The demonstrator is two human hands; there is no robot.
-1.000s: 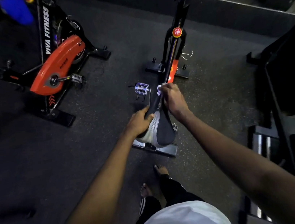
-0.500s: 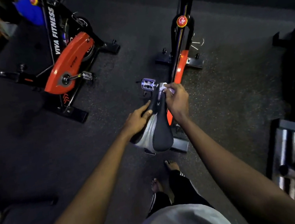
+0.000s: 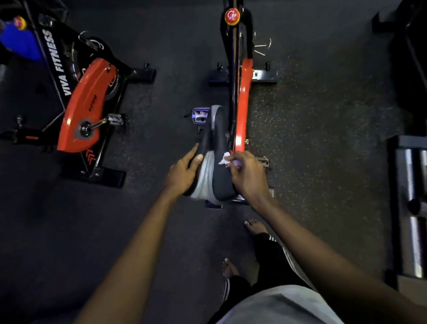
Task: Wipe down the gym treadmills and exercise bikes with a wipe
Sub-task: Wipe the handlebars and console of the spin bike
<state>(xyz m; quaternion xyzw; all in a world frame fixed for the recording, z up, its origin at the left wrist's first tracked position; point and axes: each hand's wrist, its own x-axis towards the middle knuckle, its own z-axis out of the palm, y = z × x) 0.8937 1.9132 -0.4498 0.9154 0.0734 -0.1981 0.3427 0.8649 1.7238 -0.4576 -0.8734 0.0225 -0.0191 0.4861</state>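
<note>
Head camera, looking straight down: a person stands barefoot behind an exercise bike (image 3: 247, 88) with a black frame and an orange guard, both arms reaching forward to its saddle (image 3: 222, 182). The right hand (image 3: 247, 176) has its grip clenched on a small crumpled white wipe (image 3: 223, 159), pinched at the fingertips and pressed against the right edge of the black saddle top, about halfway along it. The left hand (image 3: 184, 174) lies flat against the saddle's grey left side, its grip released, fingers straight and pointing forward along the seat. A silver pedal (image 3: 200, 115) shows just left of the saddle's nose, and a red knob (image 3: 232, 16) sits higher on the frame. To the left, well apart, stands a second bike (image 3: 87, 108) of the same colours, lettered VIVA FITNESS on its frame. Both machines rest on a dark speckled floor (image 3: 324, 118). The person's bare feet (image 3: 254, 226) are planted just behind the bike's rear base bar. Dim metal equipment (image 3: 417, 215) fills the right edge; what kind of machine it is cannot be told.
</note>
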